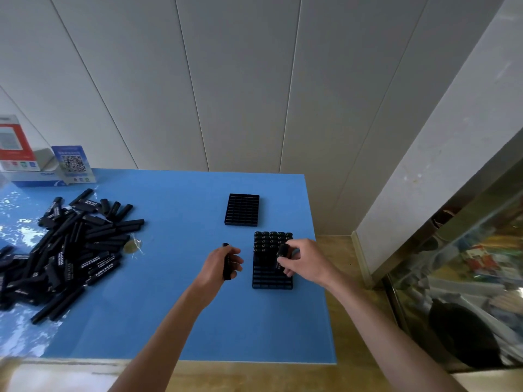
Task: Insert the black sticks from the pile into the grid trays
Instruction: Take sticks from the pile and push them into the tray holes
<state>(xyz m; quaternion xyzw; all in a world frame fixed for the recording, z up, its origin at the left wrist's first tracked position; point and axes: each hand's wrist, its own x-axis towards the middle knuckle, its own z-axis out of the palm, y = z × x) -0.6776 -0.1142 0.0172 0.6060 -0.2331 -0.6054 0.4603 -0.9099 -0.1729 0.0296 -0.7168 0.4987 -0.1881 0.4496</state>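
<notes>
A large pile of black sticks (pixel 70 250) lies on the left of the blue table (pixel 175 321). The near black grid tray (pixel 271 281) stands at the table's right side, with several sticks upright in its far rows (pixel 268 240). My right hand (pixel 300 261) hovers over that tray and pinches a black stick (pixel 282 251) held upright above the cells. My left hand (pixel 223 264), just left of the tray, grips another black stick (pixel 226 267). A second grid tray (pixel 242 209) with bare cells sits farther back.
Boxes and a blue QR-code card (pixel 74 164) stand at the table's far left corner. A small clear wrapper (pixel 133 246) lies beside the pile. The table's right edge runs close to the trays; beyond it are a wooden floor and a glass cabinet (pixel 467 278).
</notes>
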